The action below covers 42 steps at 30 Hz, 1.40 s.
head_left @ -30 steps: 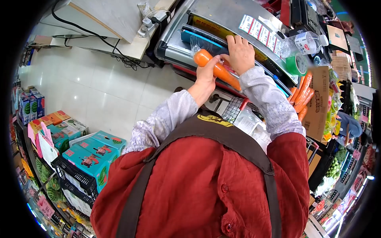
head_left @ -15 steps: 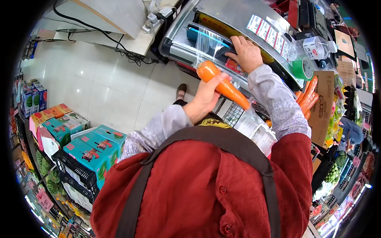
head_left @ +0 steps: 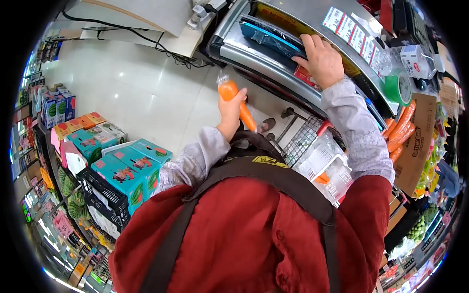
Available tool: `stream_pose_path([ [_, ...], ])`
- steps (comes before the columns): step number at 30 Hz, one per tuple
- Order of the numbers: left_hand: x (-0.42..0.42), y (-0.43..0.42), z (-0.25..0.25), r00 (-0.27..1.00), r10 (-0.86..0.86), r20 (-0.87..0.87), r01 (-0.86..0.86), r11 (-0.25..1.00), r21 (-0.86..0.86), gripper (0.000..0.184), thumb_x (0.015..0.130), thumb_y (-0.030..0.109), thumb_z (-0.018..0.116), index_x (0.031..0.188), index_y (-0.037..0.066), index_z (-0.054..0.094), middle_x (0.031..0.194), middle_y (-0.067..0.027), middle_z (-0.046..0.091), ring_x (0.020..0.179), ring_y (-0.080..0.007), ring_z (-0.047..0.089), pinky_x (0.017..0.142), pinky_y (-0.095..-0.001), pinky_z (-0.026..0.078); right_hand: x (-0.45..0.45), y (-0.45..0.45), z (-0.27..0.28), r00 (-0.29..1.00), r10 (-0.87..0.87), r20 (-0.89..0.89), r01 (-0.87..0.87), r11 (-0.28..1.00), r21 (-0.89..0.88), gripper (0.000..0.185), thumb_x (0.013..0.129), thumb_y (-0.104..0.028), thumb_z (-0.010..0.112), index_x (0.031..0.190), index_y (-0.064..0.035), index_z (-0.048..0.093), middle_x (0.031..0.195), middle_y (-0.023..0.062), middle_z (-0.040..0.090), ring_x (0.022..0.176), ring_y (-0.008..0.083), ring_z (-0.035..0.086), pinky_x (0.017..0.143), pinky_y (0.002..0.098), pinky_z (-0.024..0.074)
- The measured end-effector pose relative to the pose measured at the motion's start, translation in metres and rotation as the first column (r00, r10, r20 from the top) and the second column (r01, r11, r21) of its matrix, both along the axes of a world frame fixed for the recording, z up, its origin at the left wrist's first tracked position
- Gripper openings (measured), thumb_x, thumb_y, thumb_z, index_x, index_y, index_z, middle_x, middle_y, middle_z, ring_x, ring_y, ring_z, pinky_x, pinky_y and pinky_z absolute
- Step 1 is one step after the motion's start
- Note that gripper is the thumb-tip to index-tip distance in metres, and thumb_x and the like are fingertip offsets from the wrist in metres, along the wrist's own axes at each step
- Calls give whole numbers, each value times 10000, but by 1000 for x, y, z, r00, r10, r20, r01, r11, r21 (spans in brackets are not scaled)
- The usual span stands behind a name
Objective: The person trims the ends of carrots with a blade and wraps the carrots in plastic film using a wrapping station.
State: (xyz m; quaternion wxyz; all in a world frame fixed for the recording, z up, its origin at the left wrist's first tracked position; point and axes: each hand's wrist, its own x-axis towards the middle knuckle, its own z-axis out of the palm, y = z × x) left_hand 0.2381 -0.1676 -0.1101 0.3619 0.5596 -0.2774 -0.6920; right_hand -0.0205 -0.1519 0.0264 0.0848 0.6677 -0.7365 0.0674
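Observation:
An orange carrot [head_left: 228, 90] with clear plastic film around it, crumpled at the thick end, is gripped in my left hand [head_left: 231, 111]. It is held tilted above the floor, away from the counter. My right hand [head_left: 323, 61] lies over the dark roll with a blue edge [head_left: 268, 36] in the metal film-wrapping machine [head_left: 234, 53]. Its fingers reach over the far side and the thumb is apart, near the blue edge. Clear film clings to the roll. A red label [head_left: 304, 75] shows below the right hand.
Several carrots [head_left: 403, 129] lie by a cardboard box [head_left: 421, 146] at right. A white basket [head_left: 337, 168] with a carrot sits in a wire cart [head_left: 302, 141]. Green tape [head_left: 398, 90], a plastic bottle [head_left: 419, 62] and price labels [head_left: 349, 31] are on the machine. Teal boxes [head_left: 117, 168] stand left.
My left hand has moved left, away from the machine, with the carrot. The film stretched between roll and carrot has parted. My right hand stays at the roll.

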Motion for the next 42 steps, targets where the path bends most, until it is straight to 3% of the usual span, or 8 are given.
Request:
stream_pose_path([
  [9, -7, -28, 118, 953, -301, -39, 244, 836, -492, 373, 723, 10, 802, 1009, 30, 565, 853, -22, 639, 780, -104, 616, 713, -258, 515, 24, 18, 0, 996, -88, -30, 87, 995, -40, 758, 675, -304, 799, 1321, -109, 454, 1143, 96, 538, 1063, 276, 521, 917, 398, 412],
  [14, -7, -31, 136, 942, -337, 1, 273, 763, -586, 418, 696, 12, 823, 1036, 20, 580, 897, -18, 634, 786, -97, 601, 731, -241, 500, 52, 35, 24, 991, 8, 132, 42, 927, -372, 693, 656, -191, 792, 1285, -98, 518, 1303, 113, 492, 1210, 308, 454, 1009, 422, 355],
  [18, -16, -33, 144, 923, -377, 71, 336, 705, -625, 461, 680, 52, 842, 1062, 18, 585, 911, -20, 637, 815, -96, 590, 758, -256, 496, 83, 28, 76, 794, 399, 458, -89, 822, -562, 413, 702, -139, 770, 1087, -75, 638, 1076, 91, 618, 934, 276, 610, 800, 361, 498],
  [21, -22, -33, 153, 892, -446, 78, 406, 712, -573, 459, 681, 101, 850, 1053, 21, 594, 938, -32, 652, 837, -95, 598, 759, -257, 500, 91, 21, 98, 719, 384, 580, -61, 866, -497, 307, 718, -139, 770, 990, -67, 648, 1001, 86, 619, 843, 267, 624, 706, 331, 517],
  [29, -31, -38, 160, 829, -554, 75, 482, 639, -600, 507, 650, 127, 865, 1065, 23, 594, 966, -50, 661, 859, -106, 617, 779, -264, 508, 72, 32, 97, 667, 547, 506, -253, 805, -536, 169, 754, -45, 731, 842, -28, 589, 777, 85, 612, 670, 262, 603, 614, 310, 501],
  [33, -35, -37, 170, 799, -588, 128, 481, 497, -722, 545, 634, 139, 872, 1083, 25, 586, 988, -53, 661, 875, -115, 621, 800, -273, 507, 70, 39, 100, 706, 462, 537, -195, 855, -480, 206, 762, -100, 742, 856, -46, 568, 762, 83, 603, 675, 265, 615, 610, 308, 511],
  [39, -39, -42, 181, 757, -635, 155, 516, 436, -737, 582, 622, 154, 880, 1106, 30, 581, 993, -64, 666, 891, -124, 635, 813, -279, 510, 79, 50, 111, 404, 218, 888, 68, 961, -267, 303, 751, -148, 786, 922, -23, 568, 766, 68, 594, 658, 179, 594, 604, 298, 498],
  [42, -40, -46, 183, 734, -645, 212, 543, 371, -753, 601, 623, 186, 889, 1114, 34, 578, 1002, -71, 671, 894, -123, 643, 815, -281, 513, 73, 56, 117, 507, 218, 834, -3, 968, -252, 243, 748, -137, 782, 872, -37, 597, 777, 72, 594, 666, 190, 596, 614, 298, 495],
])
